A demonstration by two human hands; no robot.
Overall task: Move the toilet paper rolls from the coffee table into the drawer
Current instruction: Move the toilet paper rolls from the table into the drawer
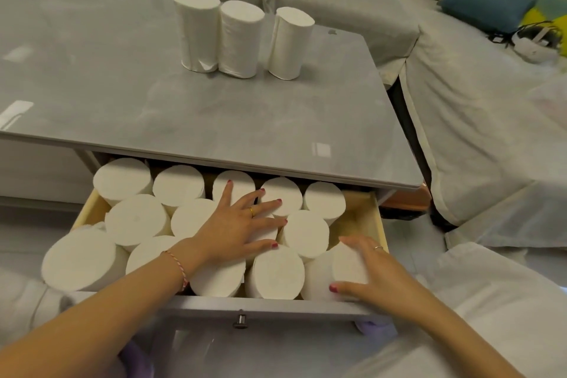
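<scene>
Three white toilet paper rolls (242,37) stand upright in a row on the grey coffee table (122,95). Below its front edge the drawer (372,215) is pulled out and packed with several upright white rolls (138,218). My left hand (242,224) lies flat with spread fingers on the tops of the middle rolls. My right hand (371,273) grips a roll (346,267) at the drawer's front right corner, thumb on its near side and fingers over its far side.
The drawer's grey front panel with a small metal knob (241,320) is nearest me. A cloth-covered sofa (475,120) wraps behind and right of the table, with a blue cushion (487,0) and a white headset (535,43) on it.
</scene>
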